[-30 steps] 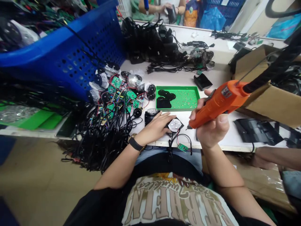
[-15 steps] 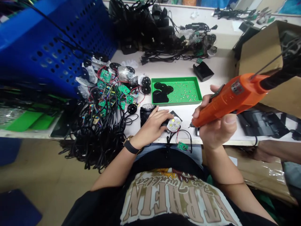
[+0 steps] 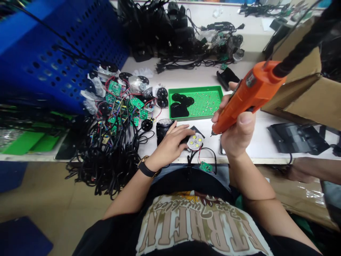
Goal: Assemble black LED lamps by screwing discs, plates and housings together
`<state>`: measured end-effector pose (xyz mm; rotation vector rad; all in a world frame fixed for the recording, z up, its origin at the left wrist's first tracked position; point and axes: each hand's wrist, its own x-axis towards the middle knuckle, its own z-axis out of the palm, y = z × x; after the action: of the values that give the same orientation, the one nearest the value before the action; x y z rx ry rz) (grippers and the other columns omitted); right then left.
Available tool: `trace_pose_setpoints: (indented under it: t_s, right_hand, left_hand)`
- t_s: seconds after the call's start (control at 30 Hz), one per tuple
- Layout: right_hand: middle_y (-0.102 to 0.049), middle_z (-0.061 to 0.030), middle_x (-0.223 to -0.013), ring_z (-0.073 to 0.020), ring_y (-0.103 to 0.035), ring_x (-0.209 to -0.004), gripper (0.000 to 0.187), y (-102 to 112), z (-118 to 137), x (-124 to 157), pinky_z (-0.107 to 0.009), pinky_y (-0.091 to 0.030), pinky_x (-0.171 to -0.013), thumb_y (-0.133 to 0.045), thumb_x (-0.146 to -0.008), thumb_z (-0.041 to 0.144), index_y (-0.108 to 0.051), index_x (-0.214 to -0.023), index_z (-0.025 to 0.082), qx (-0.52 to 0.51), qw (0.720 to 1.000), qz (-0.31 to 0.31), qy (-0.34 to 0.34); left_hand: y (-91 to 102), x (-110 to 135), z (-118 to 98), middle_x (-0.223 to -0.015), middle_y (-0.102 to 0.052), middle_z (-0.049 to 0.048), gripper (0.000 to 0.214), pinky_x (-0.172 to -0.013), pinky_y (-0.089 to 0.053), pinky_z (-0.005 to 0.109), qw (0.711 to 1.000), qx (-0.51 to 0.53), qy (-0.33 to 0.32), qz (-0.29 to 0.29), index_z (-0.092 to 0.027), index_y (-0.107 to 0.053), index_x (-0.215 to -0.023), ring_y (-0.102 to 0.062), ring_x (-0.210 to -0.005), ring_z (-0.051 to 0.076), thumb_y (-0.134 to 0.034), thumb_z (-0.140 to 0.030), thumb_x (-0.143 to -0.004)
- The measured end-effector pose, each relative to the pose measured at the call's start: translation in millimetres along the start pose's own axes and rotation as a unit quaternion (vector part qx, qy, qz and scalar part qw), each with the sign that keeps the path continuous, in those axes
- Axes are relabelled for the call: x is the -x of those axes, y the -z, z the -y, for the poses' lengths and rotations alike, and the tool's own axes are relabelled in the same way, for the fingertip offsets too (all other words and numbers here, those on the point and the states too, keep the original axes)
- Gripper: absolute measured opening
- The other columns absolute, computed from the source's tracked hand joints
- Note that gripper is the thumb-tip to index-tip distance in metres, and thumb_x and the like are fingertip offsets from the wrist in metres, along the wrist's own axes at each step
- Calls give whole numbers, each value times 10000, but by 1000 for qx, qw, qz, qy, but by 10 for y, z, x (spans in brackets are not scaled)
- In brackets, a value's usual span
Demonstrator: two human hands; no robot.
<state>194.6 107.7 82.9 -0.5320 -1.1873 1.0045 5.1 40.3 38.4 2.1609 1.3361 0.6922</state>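
Observation:
My right hand (image 3: 236, 129) is closed round an orange electric screwdriver (image 3: 246, 96), its tip pointing down and left, a short way right of a round white LED board (image 3: 195, 141). My left hand (image 3: 173, 142) rests on the table edge, fingers curled on the black part under that LED board, holding it down. Red and black wires run from the board to a small green circuit board (image 3: 206, 166) hanging over the table edge. A black round housing (image 3: 163, 127) sits just behind my left hand.
A green tray (image 3: 210, 101) with black discs and small screws lies behind my hands. A tangle of black cables and green circuit boards (image 3: 117, 117) fills the left, under a blue basket (image 3: 53, 53). A cardboard box (image 3: 306, 92) stands right; another person's arm (image 3: 311, 174) shows at the lower right.
The screwdriver has tilted more upright and its tip has moved left, closer to the LED board. My left hand stays on the part. The view has dipped slightly.

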Motion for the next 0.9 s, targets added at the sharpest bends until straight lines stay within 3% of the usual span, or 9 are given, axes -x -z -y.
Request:
trace_pose_setpoints:
  t_s: [0.17,0.27,0.37,0.47,0.57,0.63,0.8,0.9]
  right_hand:
    - [-614,-16,-1046,-188,-666,-825,559,-19,-74,-53,-315,-562,-555,-623,-826,781,-552,-1186,359,48,999,-8,0]
    - [-628,-25,-1181,-204,-680,-921,597,-10,-105,-44,-286,-549,-528,-625,-803,806,-555,-1191,358,58,998,-19,-4]
    - [-622,-24,-1103,-161,-627,-763,572,-2,-68,-12,-253,-456,-456,-617,-800,803,-579,-1130,337,57,998,-32,-12]
    - [-581,-5,-943,-137,-552,-626,499,-16,41,28,-272,-443,-459,-615,-812,764,-589,-1079,344,60,996,-25,-54]
    - [-572,-5,-907,-127,-495,-591,373,-48,145,55,-274,-421,-439,-675,-797,620,-640,-1018,322,17,998,-27,-48]
    - [-576,-16,-914,-139,-494,-612,349,-61,180,69,-279,-417,-430,-639,-810,586,-678,-1029,317,10,999,-32,-38]
    - [-610,-37,-1195,-251,-646,-889,459,-35,185,92,-334,-523,-476,-581,-827,733,-701,-1127,407,117,992,-24,-34]
    - [-591,38,-1353,-237,-671,-1004,394,-20,181,80,-301,-562,-482,-593,-842,699,-746,-1113,457,96,994,-30,-33]
  left_hand:
    - [26,10,-36,-1418,-693,75,431,-1346,-148,622,1000,10,-6,20,-211,-615,-1352,-506,-1499,265,-504,-91,-952]
    - [62,39,-79,-1459,-665,100,465,-1350,-56,636,999,36,9,35,-208,-595,-1378,-519,-1489,271,-517,-109,-931]
    - [65,66,-126,-1493,-638,123,495,-1347,-9,635,997,64,24,41,-214,-581,-1401,-516,-1492,286,-575,-153,-910]
    - [-7,78,-151,-1473,-655,126,456,-1345,13,630,994,96,41,15,-219,-594,-1386,-562,-1450,284,-663,-257,-937]
    - [-120,79,-148,-1413,-703,114,435,-1338,16,643,989,129,69,-35,-228,-632,-1322,-615,-1395,281,-749,-395,-938]
    - [-178,79,-146,-1398,-718,107,424,-1339,8,641,987,136,69,-49,-234,-644,-1314,-615,-1398,278,-761,-393,-939]
    - [-199,73,-206,-1414,-713,93,372,-1353,-45,615,988,135,59,-52,-229,-661,-1319,-621,-1394,253,-721,-244,-952]
    - [-194,48,-251,-1429,-702,81,357,-1356,-112,595,988,139,58,-42,-228,-677,-1309,-623,-1388,238,-696,-204,-953]
